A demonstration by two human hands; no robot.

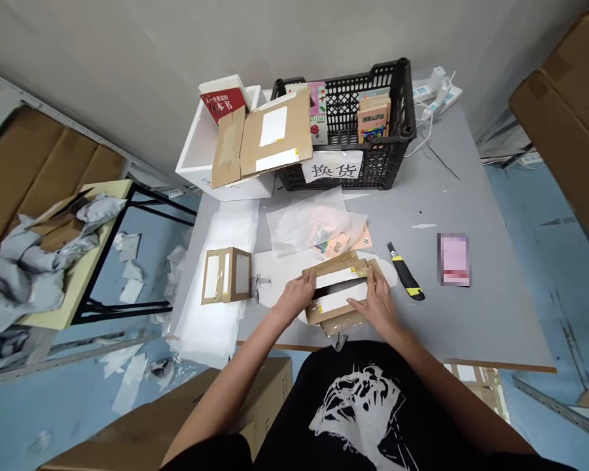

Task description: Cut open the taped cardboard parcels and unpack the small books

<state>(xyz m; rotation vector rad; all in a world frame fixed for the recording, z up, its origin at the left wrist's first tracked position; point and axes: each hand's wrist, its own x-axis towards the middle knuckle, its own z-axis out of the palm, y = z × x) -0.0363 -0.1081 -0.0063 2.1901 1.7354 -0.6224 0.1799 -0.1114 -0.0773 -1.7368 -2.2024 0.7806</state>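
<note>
A small cardboard box lies in front of me near the table's front edge. Its top flaps, with white label strips and clear tape, are parted by a dark gap. My left hand grips the box at its left end, fingers closed on the cardboard. At the right end, my right hand has its thumb and fingers around a flap. Behind the box, a sheet of white foam wrap partly covers a peach-coloured book. A black and yellow utility knife rests to the right of my right hand.
Another small cardboard box stands at left on white foam sheets. Behind are a white foam bin, a flattened carton and a black crate holding books. A pink, blurred rectangular item lies at right on the table.
</note>
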